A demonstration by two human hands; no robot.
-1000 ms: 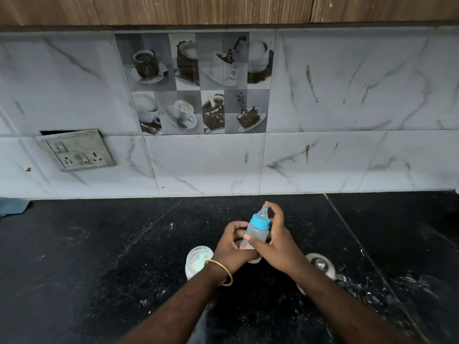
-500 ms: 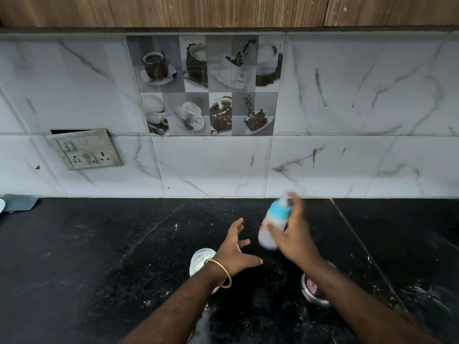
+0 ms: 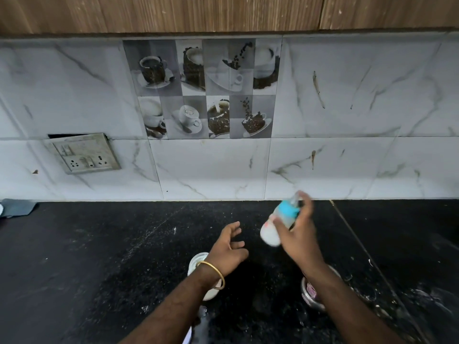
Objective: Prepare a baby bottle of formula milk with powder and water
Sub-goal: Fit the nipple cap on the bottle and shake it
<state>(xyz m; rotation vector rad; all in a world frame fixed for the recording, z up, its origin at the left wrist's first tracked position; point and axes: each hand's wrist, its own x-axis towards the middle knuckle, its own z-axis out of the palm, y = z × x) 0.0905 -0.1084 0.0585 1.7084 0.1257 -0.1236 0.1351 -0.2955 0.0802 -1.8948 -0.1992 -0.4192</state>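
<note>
counter (image 3: 99, 256): black stone, speckled with pale flecks and scratches
backsplash (image 3: 347, 100): white marble-look tiles with grey veins and a few brown streaks
picture tile (image 3: 202, 89): grey panels of coffee cups and beans, set in the wall
socket plate (image 3: 85, 155): on the left of the wall, hanging tilted
cupboard (image 3: 198, 13): brown wood grain along the top
cloth (image 3: 16, 207): grey-blue, at the counter's far left edge

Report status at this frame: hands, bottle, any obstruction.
Right hand has its grip shut on the baby bottle, tilted, blurred, milky inside, blue collar on. Left hand open, empty, above the counter. Nothing blocking.
</note>
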